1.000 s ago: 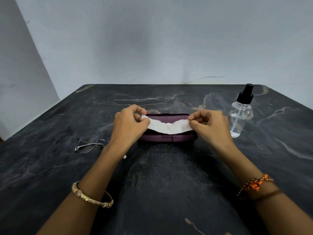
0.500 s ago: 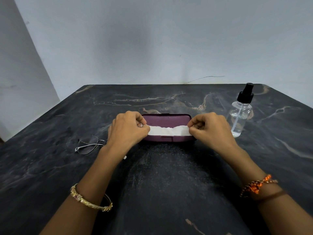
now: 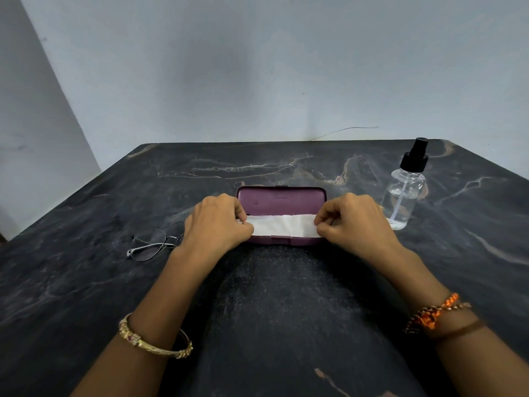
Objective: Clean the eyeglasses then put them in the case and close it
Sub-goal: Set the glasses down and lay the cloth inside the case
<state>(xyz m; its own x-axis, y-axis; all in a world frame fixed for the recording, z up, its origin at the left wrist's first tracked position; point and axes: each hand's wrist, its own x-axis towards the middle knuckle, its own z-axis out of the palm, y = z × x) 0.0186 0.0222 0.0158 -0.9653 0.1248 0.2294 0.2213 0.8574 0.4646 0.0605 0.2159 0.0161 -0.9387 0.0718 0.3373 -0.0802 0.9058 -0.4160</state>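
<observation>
Both grips pinch 1 white cloth: left hand and right hand hold its ends taut over the open purple case at mid-bench, probably to lay it flat inside. Eyeglasses lie toward the bench's left edge, likely within easy reach for packing.

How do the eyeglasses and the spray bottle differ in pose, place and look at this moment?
The eyeglasses lie flat on the table, while the spray bottle stands upright. The eyeglasses sit beside the left hand; the spray bottle stands beyond the right hand. The eyeglasses have a thin frame; the spray bottle is clear with a black top. Neither is being touched: both hands hold the white cloth over the open case.
</observation>
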